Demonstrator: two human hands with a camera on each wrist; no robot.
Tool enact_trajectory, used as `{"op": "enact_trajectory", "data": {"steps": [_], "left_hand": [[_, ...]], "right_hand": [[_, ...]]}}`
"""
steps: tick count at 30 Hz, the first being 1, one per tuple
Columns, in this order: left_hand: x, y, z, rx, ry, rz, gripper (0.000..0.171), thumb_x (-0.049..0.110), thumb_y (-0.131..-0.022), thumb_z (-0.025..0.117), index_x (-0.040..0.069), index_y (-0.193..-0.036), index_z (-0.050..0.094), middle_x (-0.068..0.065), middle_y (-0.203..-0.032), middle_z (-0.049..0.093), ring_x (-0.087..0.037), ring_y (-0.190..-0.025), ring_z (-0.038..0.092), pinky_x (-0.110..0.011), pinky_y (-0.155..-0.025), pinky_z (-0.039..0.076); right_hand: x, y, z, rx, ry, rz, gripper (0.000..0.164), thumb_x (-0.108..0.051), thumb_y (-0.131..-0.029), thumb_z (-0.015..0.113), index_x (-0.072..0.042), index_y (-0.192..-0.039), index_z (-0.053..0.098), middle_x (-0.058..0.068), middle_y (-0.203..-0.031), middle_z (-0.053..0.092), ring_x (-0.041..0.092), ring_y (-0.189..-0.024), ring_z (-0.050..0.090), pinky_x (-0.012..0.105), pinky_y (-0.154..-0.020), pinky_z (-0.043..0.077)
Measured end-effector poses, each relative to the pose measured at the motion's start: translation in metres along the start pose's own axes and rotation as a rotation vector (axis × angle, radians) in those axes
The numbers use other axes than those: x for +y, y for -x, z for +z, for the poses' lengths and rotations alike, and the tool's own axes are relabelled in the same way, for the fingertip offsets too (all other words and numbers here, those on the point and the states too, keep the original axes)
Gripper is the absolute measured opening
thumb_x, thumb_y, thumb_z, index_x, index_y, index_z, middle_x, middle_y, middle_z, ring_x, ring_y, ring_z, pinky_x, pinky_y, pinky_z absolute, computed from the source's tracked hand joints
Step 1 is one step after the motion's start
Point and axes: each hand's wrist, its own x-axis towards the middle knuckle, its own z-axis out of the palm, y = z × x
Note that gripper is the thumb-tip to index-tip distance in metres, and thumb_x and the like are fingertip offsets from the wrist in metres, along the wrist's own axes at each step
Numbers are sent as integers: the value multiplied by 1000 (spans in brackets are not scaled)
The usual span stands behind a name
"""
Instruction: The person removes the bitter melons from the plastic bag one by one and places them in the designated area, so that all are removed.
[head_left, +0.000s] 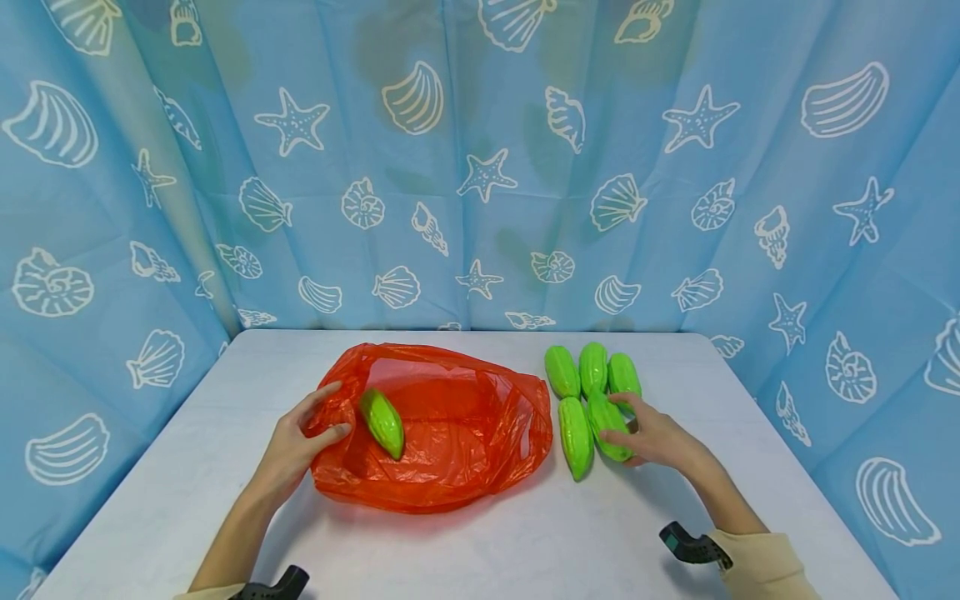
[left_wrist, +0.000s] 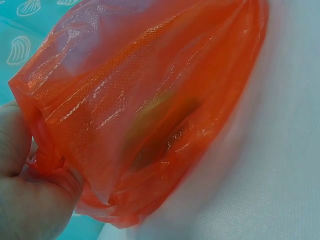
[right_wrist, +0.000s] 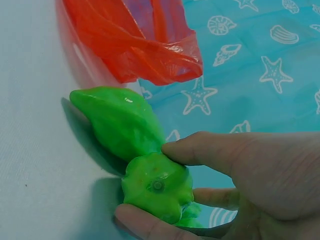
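An orange-red plastic bag (head_left: 442,492) lies spread on the table with its mouth facing up. At its left side, my left hand (head_left: 296,433) pinches the rim between thumb and fingers. One green ribbed gourd (head_left: 383,423) lies inside the bag near that hand; through the plastic it shows as a dim shape in the left wrist view. On the right, my right hand (head_left: 654,429) grips a green ribbed gourd (right_wrist: 156,187) with thumb and fingers around its lobed blunt end. Another gourd (right_wrist: 120,120), pointed at one end, lies right beside it.
Behind the gripped gourd stands a row of 3 more green gourds (head_left: 593,367), close together. The white table (head_left: 525,550) ends at a blue curtain (head_left: 480,167) printed with shells and starfish. The bag's right edge lies close to the gourds.
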Motion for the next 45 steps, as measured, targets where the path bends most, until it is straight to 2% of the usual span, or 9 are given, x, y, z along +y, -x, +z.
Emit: {"op": "enact_trajectory", "data": {"steps": [9,19,26,36,42,45], "left_hand": [[2,1,-1,4,-3,-7,71,26,-90,71,23,-151,35,-14,-154,37,-37,-134,46,-31,-88,58],[1,0,-1,4,-2,-17,72,26,-89,71,23,-151,35,-14,-155,37,-37,-134,46,-32,-89,58],[1,0,-1,3,-5,-23,72,24,-89,71,23,-152,35,-14,-155,37,-37,-134,45,-32,-89,58],[2,1,0,2,-6,-15,72,24,-89,71,22,-152,35,-14,-155,36,-37,-134,45,-32,-89,58],[2,1,0,1,-7,-17,72,25,-89,71,23,-151,35,-14,-155,36,-37,-135,45,-32,-89,58],[2,1,0,3,-8,-18,72,25,-89,71,23,-151,35,-14,-155,36,-37,-135,45,-32,-89,58]], "right_hand": [[-1,-1,1,-2,12,23,79,-32,-91,69,1,-147,23,25,-102,61,20,-70,69,40,-71,60],[-1,2,-1,-32,30,21,81,-37,-91,68,2,-147,24,29,-112,61,21,-70,70,48,-80,57],[-1,4,-4,-41,6,23,82,-38,-92,67,3,-148,24,27,-110,63,23,-73,71,43,-76,59],[1,6,-11,-12,41,3,78,-39,-92,66,2,-147,28,24,-107,64,22,-76,66,36,-66,58],[0,8,-14,5,35,-5,77,-38,-93,65,2,-147,29,24,-111,62,25,-83,64,36,-67,59],[1,7,-14,14,52,-10,75,-38,-93,65,2,-146,30,25,-113,60,26,-81,65,36,-67,59]]}}
